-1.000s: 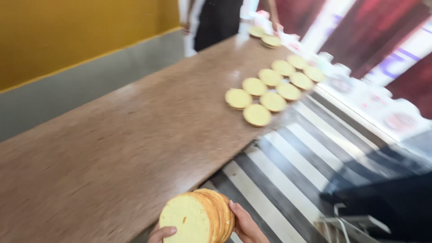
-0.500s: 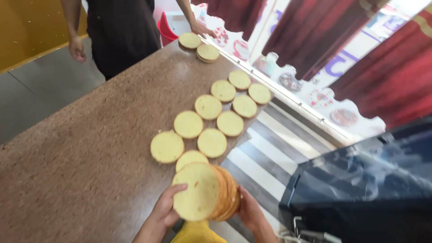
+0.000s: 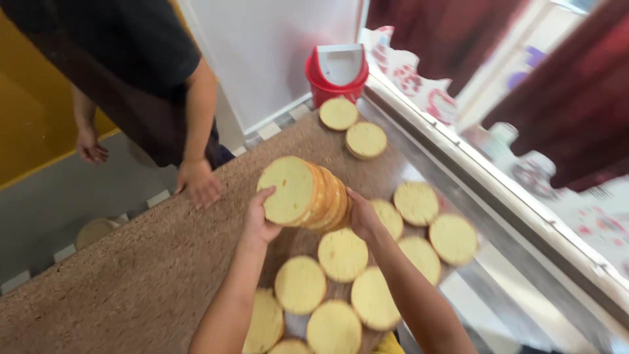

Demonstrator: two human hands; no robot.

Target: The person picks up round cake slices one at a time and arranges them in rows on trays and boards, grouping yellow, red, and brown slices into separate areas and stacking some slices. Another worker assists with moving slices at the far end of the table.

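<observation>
the stack of round sponge cake layers (image 3: 308,195) sits on its side in the air, above the brown speckled counter (image 3: 131,282), pressed between two palms. the left hand (image 3: 261,219) is spread flat against the pale face of the front layer, fingers curled onto its rim; the right hand (image 3: 362,215) backs the far end, mostly hidden behind the stack, so both hands are closed on it like bookends.

doing this well looks like a matter of steady, even squeeze: too little and the middle layers could sag out, too much and soft sponge may dent, so flat palms rather than fingertips seem right.

below the stack, single cake rounds (image 3: 343,254) lie flat in rows on the counter, close together, some touching. beyond the stack, two more rounds (image 3: 365,139) lie near a red swing-lid bin (image 3: 337,73).

room and edges: to the left of the stack the counter is bare crumbly brown, with another person's hand (image 3: 198,183) resting at its far edge, that person in a dark top standing just behind. to the right of the stack the rounds run almost to the counter's edge, where a metal rail (image 3: 504,196) and window ledge follow closely; open room there is slim, and one round (image 3: 453,238) lies very near that edge.
</observation>
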